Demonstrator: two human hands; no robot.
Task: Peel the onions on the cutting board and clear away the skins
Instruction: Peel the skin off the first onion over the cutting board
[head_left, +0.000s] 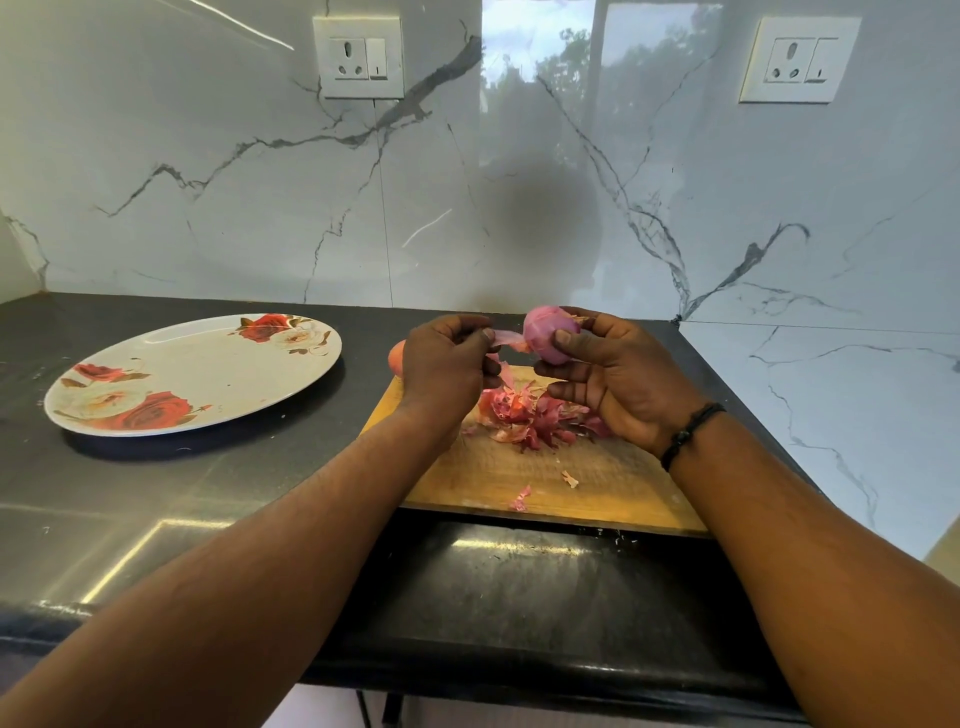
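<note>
Forearms steady: right hand (618, 374) grips the red onion (550, 335), left hand (447, 358) pinches its skin strip (506, 339), best drawn slowly leftward over the peel pile (530, 415) beneath.

The light wooden cutting board (597, 483) sits at the lower middle of the frame, and its near part is mostly bare, with only two tiny pink scraps. A heap of red onion skins (524, 415) fills its far part, right under both hands. The big round flowered plate (192, 374) blocks the left. Between plate and board runs a bare strip of dark stone counter (358, 410). The white marble wall (519, 208) closes the back.
</note>
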